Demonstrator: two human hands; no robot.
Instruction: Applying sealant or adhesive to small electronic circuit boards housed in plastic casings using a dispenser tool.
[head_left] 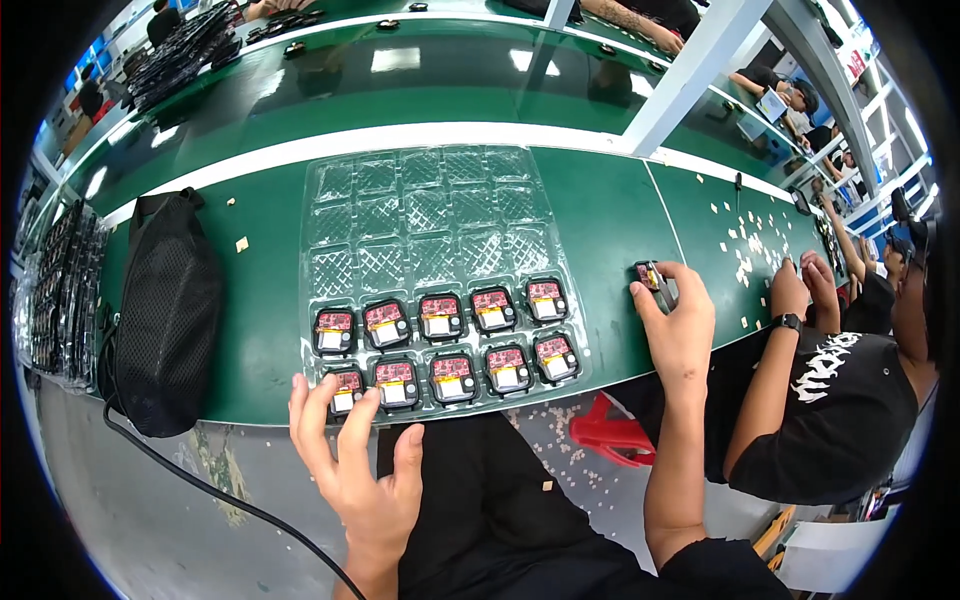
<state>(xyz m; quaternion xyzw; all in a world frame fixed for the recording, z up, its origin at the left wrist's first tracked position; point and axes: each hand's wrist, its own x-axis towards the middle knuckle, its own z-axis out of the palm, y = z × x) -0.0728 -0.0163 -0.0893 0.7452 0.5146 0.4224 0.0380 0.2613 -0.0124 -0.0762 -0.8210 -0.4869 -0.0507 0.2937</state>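
Observation:
A clear plastic tray (312,283) with square pockets lies on the green bench before me. Its two nearest rows hold several black square watch-like housings, each showing a red circuit board and a white block with a yellow strip, such as the housing (440,317) in the middle. My left hand (362,480) hovers over the tray's near left corner, fingers spread, partly covering the corner housing (346,390). Right of the tray, my right hand (680,310) pinches another small black housing (646,273) just above the bench, tilted on edge.
On the left lie a black mesh bag (165,320) with a black cable and a stack of trays (58,290). Small pale scraps (755,245) litter the right of the bench. A co-worker (840,410) sits close on my right. A red stool (612,432) stands below the edge.

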